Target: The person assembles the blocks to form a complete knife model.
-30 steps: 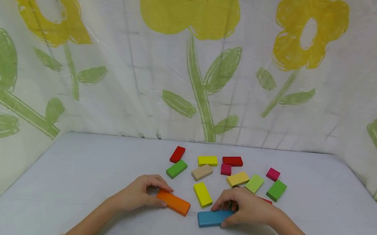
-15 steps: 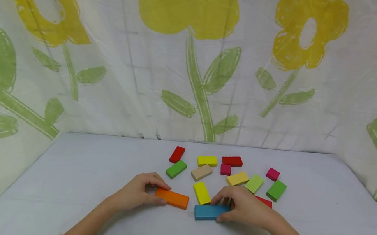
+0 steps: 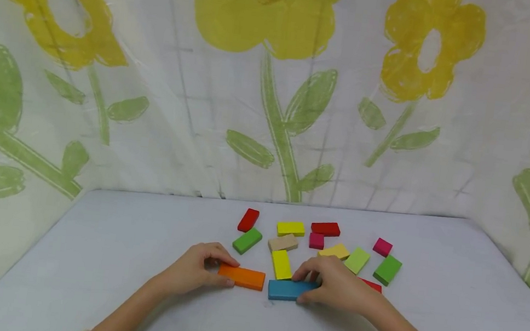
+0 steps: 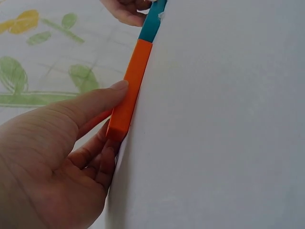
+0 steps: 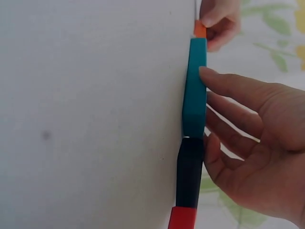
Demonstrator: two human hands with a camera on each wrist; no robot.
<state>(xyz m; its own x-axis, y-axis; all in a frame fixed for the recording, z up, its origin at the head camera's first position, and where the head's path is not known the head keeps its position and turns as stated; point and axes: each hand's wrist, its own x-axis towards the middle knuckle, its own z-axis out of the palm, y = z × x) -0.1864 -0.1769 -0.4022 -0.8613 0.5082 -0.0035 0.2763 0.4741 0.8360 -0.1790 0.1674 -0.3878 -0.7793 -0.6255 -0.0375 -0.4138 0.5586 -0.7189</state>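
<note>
My left hand [image 3: 197,269] pinches the left end of an orange block [image 3: 247,278], thumb along the near side and fingers on the far side. Just right of it lies a blue block [image 3: 286,290], held between thumb and fingers of my right hand [image 3: 340,286]. The two blocks stand end to end in a line, a narrow gap between them in the head view. Behind the blue block, a yellow block [image 3: 281,265] has its near end right at the blue block's far edge. In the right wrist view a dark block [image 5: 189,171] appears below the blue one.
A tan block [image 3: 283,243] sits behind the yellow one. Farther back are red [image 3: 248,220], green [image 3: 247,240] and other coloured blocks. At the right lie a light green block [image 3: 357,260], a green block [image 3: 387,270] and a red block [image 3: 371,285]. A flowered cloth hangs behind.
My right hand has slid the blue block left and away from me, closer to the orange one. The yellow block has shifted back towards the tan block. The orange block has turned straighter.
</note>
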